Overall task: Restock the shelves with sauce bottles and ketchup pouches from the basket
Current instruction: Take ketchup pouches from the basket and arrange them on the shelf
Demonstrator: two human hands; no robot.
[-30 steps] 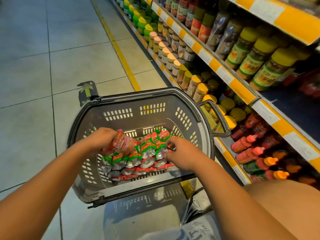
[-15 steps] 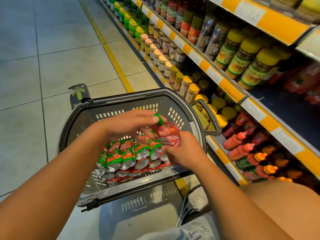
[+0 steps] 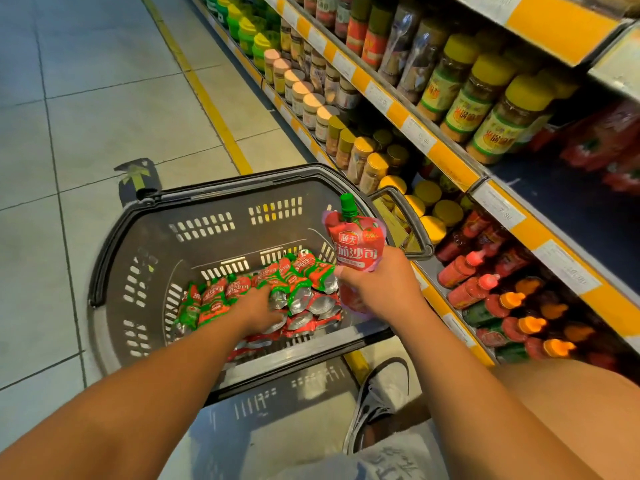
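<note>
our right hand (image 3: pixel 379 289) is curled round the middle of a red soft-plastic ketchup pouch w/ a green screw cap (image 3: pixel 356 247), held upright above the near right corner of the grey slotted plastic basket (image 3: pixel 145 271), just beside the shelf side. cap up prob so the label faces out when it goes on the shelf. our left hand (image 3: pixel 258 306) is down in the basket, lying on the heap of red-and-green foil pouches (image 3: pixel 298 282); its fingers are mostly hidden from us, so we can't tell if they pinch one or just rest there. looks like we're fishing for a 2nd pouch so both go over in one trip. the basket sits on the floor near the lowest shelf w/ red squeeze bottles w/ orange and pink caps (image 3: pixel 491 299). more red pouches (image 3: pixel 609 140) lie one shelf up, far right, blurry, likely the spot we want
</note>
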